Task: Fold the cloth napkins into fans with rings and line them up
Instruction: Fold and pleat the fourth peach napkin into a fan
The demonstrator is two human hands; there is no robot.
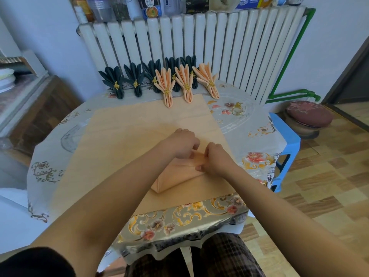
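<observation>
1 bench (257,124), covered by a grey flowered cloth, is seen in front of a white radiator (199,47). Across most of its top a flat peach napkin (123,140) is spread. On the near part of that sheet a folded peach napkin (173,176) is laid, and its pleated upper edge is pinched from both sides: the left hand (182,143) has its fingers curled down onto the fold, and the right hand (216,159) is closed on the same fold just beside it. At the far edge 5 dark green fans (113,79) are lined up, each bound by a gold ring, and 3 peach fans (186,80) are set just in front of them to the right. 1 loose gold ring (238,108) is lying on the bench, right of the flat napkin.
</observation>
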